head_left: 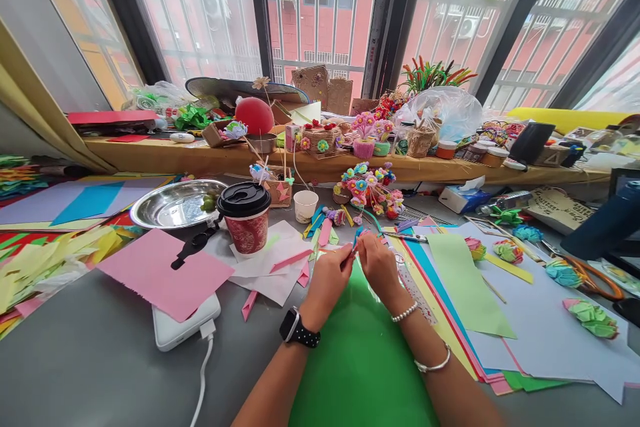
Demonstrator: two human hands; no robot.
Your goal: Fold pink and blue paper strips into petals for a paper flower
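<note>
My left hand (327, 278), with a black watch on its wrist, and my right hand (379, 263), with bead and silver bracelets, meet over a green paper sheet (360, 353). Both pinch a small blue paper piece on a thin green stem (361, 232) between their fingertips. The fingers of both hands are closed on it. A strip of pink paper (290, 260) lies just left of my left hand. Stacked coloured paper sheets (465, 287) lie right of my right hand.
A red cup with a black lid (246, 217), a steel bowl (173, 203), a small white cup (305, 205) and a paper flower bouquet (370, 190) stand beyond my hands. A white power bank (183, 328) with cable lies left. Scissors (590, 273) and folded paper flowers (593, 317) lie right.
</note>
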